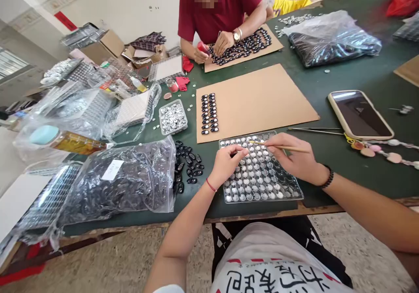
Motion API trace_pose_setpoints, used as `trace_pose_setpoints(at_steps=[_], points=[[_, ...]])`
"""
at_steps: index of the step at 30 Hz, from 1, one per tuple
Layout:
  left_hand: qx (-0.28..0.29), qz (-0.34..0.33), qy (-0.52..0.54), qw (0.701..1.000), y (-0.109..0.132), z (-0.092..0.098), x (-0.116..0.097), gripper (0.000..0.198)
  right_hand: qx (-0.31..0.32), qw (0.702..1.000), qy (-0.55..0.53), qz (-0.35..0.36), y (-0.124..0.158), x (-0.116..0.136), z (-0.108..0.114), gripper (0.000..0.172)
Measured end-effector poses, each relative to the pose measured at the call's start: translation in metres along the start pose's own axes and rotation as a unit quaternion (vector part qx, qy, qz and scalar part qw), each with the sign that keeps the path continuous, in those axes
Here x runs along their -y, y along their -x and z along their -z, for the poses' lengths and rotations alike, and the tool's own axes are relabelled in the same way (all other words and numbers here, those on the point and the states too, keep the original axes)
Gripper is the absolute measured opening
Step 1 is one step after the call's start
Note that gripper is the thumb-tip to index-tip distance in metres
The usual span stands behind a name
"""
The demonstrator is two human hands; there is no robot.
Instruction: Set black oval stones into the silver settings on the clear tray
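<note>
A clear plastic tray [262, 170] of round silvery-white pieces in rows lies in front of me at the table's edge. My right hand [294, 157] is closed round a thin wooden stick [291, 147], perhaps a brush, its tip pointing left over the tray's far rows. Over the tray's left side, my left hand [227, 162] has thumb and forefinger pinched together; anything between them is too small to make out. Just beyond the tray is a brown cardboard sheet [258, 101], with two columns of small black oval pieces [209, 113] with pale centres at its left end.
Loose black pieces [193, 168] lie beside a full plastic bag [124, 179] on the left. A tub of small silvery parts [173, 117] stands near. Right are a phone [360, 114] and tweezers [314, 130]. Opposite, a person [219, 18] works over another filled cardboard [275, 44].
</note>
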State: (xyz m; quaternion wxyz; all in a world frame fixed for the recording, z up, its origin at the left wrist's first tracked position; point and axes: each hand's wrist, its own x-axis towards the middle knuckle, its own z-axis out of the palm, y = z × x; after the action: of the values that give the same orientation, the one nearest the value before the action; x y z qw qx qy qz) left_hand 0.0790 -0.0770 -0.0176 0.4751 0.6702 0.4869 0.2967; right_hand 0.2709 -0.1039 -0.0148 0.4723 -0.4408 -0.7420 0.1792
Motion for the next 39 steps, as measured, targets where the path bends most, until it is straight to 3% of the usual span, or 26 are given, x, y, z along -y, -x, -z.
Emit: trace_pose_setpoints(at_steps=[6,17,23,28,33,39], points=[[-0.036,-0.053,-0.116,0.991,0.0,-0.005,0.008,0.033,0.042,0.994,0.057,0.081,0.002,-0.002,-0.006,0.014],[-0.06,-0.066,-0.108,0.99,-0.004,-0.007,0.008,0.03,0.058,0.982,0.138,0.117,0.008,-0.002,-0.014,0.01],[-0.073,-0.059,-0.086,0.992,-0.006,-0.004,0.01,0.026,0.042,0.988,0.12,0.09,0.01,-0.004,-0.015,0.009],[-0.063,-0.028,-0.035,0.997,-0.009,0.001,0.01,0.026,0.006,0.994,0.108,0.017,0.007,-0.003,-0.012,0.011],[-0.094,0.002,0.012,0.995,-0.01,0.011,0.008,0.026,-0.033,0.994,0.104,-0.028,0.004,-0.002,-0.005,0.01],[-0.024,0.02,0.02,0.999,-0.009,0.005,0.01,0.027,-0.064,0.995,0.068,-0.035,0.002,0.001,-0.002,0.01]])
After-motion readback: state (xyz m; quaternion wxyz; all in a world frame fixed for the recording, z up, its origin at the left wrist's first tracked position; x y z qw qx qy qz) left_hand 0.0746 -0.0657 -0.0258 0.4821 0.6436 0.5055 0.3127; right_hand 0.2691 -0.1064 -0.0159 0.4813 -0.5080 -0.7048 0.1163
